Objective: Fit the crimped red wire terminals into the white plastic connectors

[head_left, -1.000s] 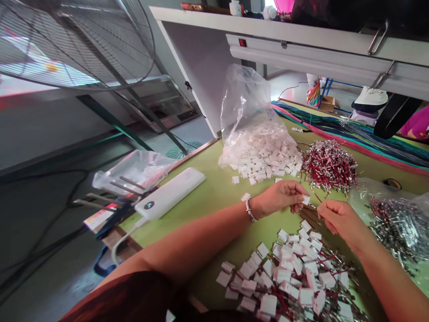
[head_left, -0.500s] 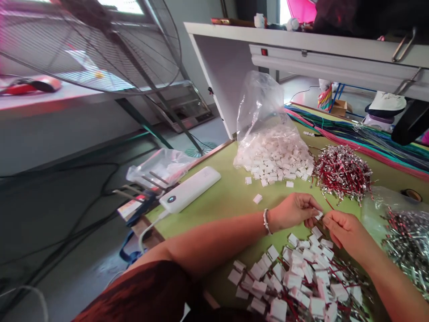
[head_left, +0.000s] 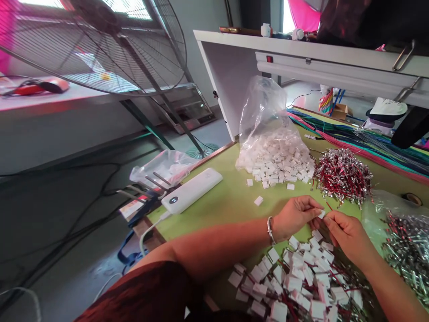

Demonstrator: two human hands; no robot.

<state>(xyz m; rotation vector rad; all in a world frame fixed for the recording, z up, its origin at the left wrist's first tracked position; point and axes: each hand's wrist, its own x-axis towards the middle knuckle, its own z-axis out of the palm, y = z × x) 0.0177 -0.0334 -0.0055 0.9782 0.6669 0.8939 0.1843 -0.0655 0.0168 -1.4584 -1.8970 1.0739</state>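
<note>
My left hand [head_left: 299,216] pinches a small white connector housing [head_left: 321,214] between thumb and fingers. Close against it, my right hand [head_left: 345,228] is closed on a short red wire [head_left: 328,205], whose end points up between the hands; the contact between wire and housing is hidden by my fingers. Below both hands lies a heap of white housings with red wires [head_left: 295,279]. Beyond them sits a pile of short red wires with silver terminals [head_left: 343,174]. A clear plastic bag [head_left: 263,112] spills loose white housings [head_left: 275,167] onto the green tabletop [head_left: 231,197].
A white power bank [head_left: 192,191] with a cable lies at the table's left edge. Long coloured wires [head_left: 355,138] run along the back. At right, a clear bag holds more terminal wires [head_left: 409,246] beside a tape roll [head_left: 412,199]. A large fan [head_left: 110,49] stands at left.
The view has tilted slightly, so most of the scene sits a little lower and to the right. Both hands stay together at the housing, with only slight finger movement.
</note>
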